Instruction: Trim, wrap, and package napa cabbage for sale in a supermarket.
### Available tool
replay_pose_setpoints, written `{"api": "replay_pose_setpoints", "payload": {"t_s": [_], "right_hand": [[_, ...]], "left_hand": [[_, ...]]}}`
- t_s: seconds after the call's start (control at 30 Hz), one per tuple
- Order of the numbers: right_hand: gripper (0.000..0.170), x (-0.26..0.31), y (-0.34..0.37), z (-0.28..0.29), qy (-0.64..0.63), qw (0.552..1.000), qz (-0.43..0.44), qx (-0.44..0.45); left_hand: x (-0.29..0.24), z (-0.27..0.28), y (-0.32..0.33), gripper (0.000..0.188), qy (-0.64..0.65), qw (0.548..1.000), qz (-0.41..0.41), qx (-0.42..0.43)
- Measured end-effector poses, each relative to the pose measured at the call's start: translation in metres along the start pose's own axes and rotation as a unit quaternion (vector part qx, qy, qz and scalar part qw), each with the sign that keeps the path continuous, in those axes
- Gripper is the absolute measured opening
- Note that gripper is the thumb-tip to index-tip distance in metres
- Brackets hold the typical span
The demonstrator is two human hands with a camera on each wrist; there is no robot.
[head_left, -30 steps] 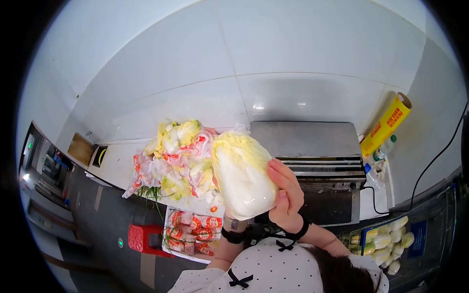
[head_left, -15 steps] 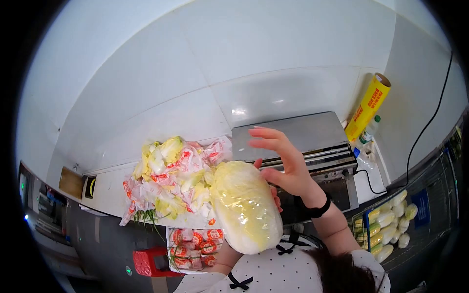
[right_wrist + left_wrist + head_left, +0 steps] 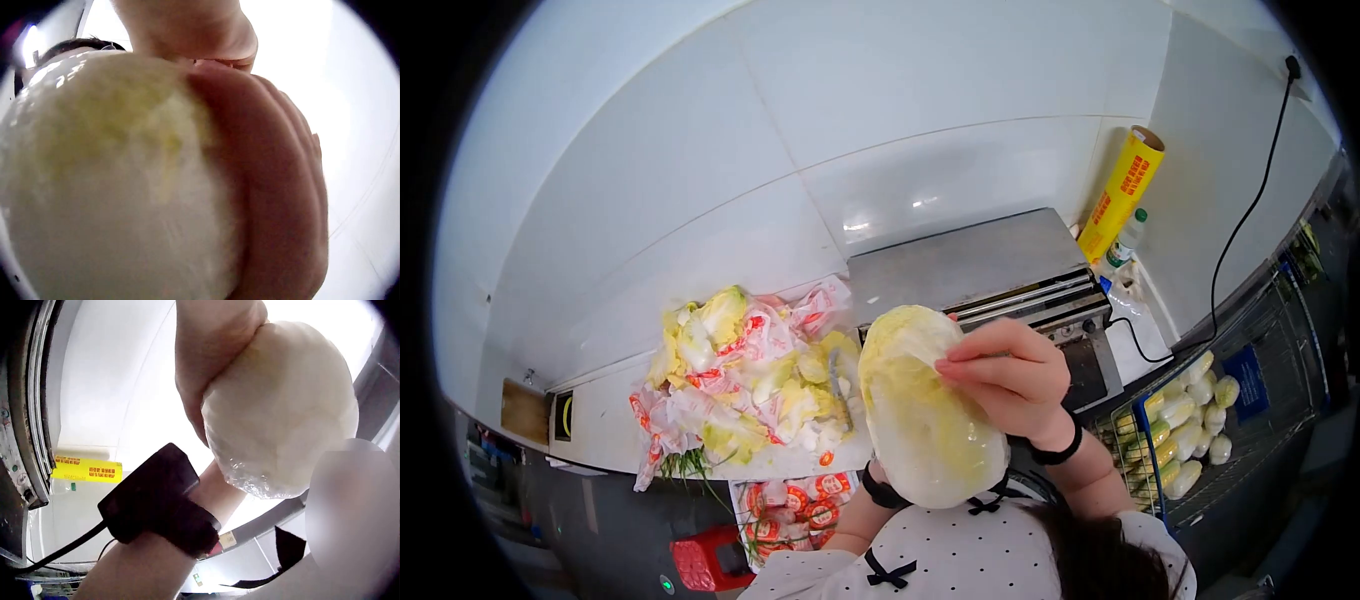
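A plastic-wrapped Chinese cabbage (image 3: pixel 930 420) is held up in front of the body, its rounded white end toward the person. My left hand (image 3: pixel 219 356) grips it from below and behind; in the head view the cabbage hides most of that hand. Over the cabbage's right side lies my right hand (image 3: pixel 1015 380), fingers close together and fairly straight, tips touching the wrapped surface. Its thumb is not clearly visible. The right wrist view shows the wrapped cabbage (image 3: pixel 106 206) close up, with fingers curved along one side.
Loose leaves and crumpled bags (image 3: pixel 750 360) cover the counter's left part. A wrapping machine (image 3: pixel 970 260) stands behind the cabbage, with a yellow roll (image 3: pixel 1120 190) and bottle (image 3: pixel 1127 240) beyond. Below are a box of packets (image 3: pixel 790 515), a red stool (image 3: pixel 705 560) and a cart of cabbages (image 3: pixel 1190 430).
My right hand left the cabbage's side, lifted with fingers spread, and has come down onto its surface. The cabbage has turned and tilted in my left hand. The head view has shifted.
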State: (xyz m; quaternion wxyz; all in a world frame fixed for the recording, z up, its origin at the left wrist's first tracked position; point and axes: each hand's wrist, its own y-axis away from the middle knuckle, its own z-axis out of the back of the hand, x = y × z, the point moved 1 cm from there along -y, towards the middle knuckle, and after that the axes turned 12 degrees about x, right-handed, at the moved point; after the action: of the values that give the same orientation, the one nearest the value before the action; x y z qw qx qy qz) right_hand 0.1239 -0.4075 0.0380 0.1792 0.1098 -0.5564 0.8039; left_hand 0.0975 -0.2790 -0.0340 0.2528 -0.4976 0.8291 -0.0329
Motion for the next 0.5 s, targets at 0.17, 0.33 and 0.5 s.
{"api": "replay_pose_setpoints", "payload": {"t_s": [0.17, 0.33, 0.5], "right_hand": [[0.022, 0.025, 0.019, 0.004, 0.058, 0.998, 0.000, 0.013], [0.021, 0.042, 0.035, 0.008, 0.120, 0.992, -0.005, 0.041], [0.017, 0.042, 0.038, 0.001, -0.040, 0.995, -0.081, 0.038]], "left_hand": [[-0.001, -0.004, -0.004, 0.096, -0.015, 0.998, -0.034, -0.047], [0.001, 0.019, 0.007, 0.106, 0.050, 0.995, 0.060, 0.060], [0.003, 0.013, 0.014, 0.106, 0.089, 0.985, 0.104, 0.106]]}}
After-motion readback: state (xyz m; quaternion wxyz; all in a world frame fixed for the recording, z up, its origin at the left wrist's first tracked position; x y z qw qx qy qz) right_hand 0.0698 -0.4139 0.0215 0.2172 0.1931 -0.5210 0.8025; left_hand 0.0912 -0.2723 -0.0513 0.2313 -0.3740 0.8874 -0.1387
